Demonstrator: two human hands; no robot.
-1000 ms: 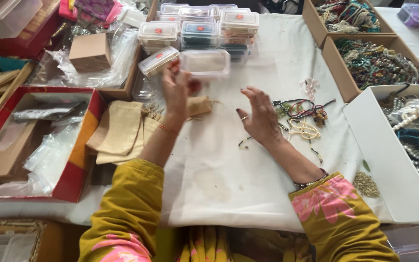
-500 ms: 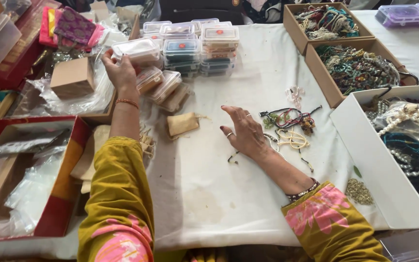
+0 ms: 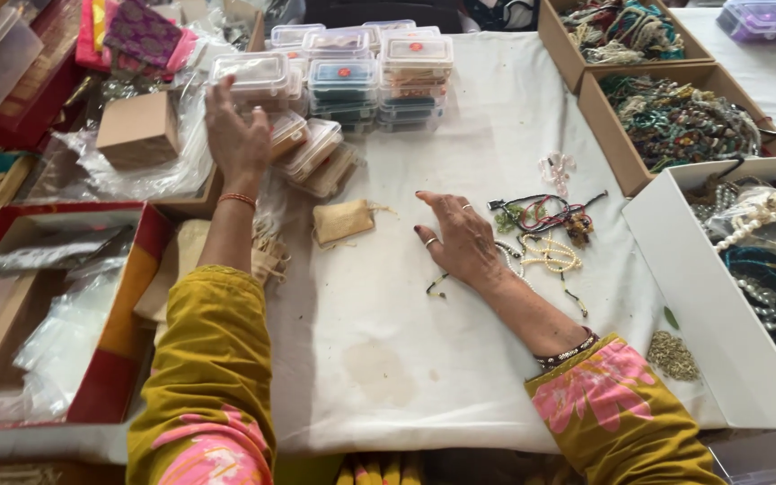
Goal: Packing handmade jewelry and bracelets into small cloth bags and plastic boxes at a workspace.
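Here, at a table draped in a white cloth (image 3: 388,359), the left hand (image 3: 237,135) is raised at the far left edge with its fingers spread and loose, gripping nothing, its fingertips at a clear plastic lidded box (image 3: 251,74) that tops a pile of similar boxes. More of these clear boxes (image 3: 379,72), stacked and some tipped on their sides, crowd the far edge of the cloth. The right hand (image 3: 462,238) lies palm down and open near the middle of the cloth, fingers splayed, holding nothing; just beside it to the right sits a tangle of coloured cords and a pale bead strand (image 3: 545,233). A small tan cloth pouch (image 3: 343,221) lies between the two hands, touching neither. The near half of the cloth, between the yellow sleeves, is bare and gives open room. Along the right edge a white cardboard box of pearl strings (image 3: 675,296) hems the cloth in, with two brown cardboard trays of beaded jewellery (image 3: 675,112) at the far right corner. Off the left edge stand a red-rimmed box of clear plastic bags (image 3: 56,314) and a small brown cardboard carton (image 3: 139,128).
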